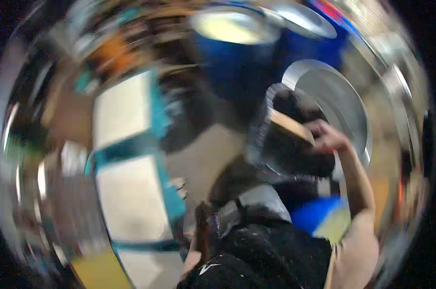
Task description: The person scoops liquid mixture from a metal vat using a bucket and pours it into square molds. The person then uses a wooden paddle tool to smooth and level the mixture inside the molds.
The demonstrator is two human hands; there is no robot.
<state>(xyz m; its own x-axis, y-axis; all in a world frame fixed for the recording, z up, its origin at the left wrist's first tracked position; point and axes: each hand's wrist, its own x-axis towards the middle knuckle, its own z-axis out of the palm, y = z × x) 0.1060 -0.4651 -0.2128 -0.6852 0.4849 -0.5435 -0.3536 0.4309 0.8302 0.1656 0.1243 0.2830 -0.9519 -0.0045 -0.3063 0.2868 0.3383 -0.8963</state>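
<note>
The picture is smeared by motion. My right hand (326, 137) is closed around the end of a light wooden bar (291, 126), which lies across the mouth of a black bucket-like container (295, 161). Whether the bar is fixed to the container as a handle, I cannot tell. The container is tilted, beside a large round grey metal bowl or drum top (348, 98). Low in the middle, close to my body, a dark brown blurred shape (204, 229) is at the end of my left arm; the fingers of my left hand cannot be made out.
On the left stands a row of white-topped blocks with teal sides (131, 200). Blue drums are at the back, one with pale yellow contents (227, 29), another with a light rim (304, 20). A blue and yellowish object (319, 214) is beside my right arm.
</note>
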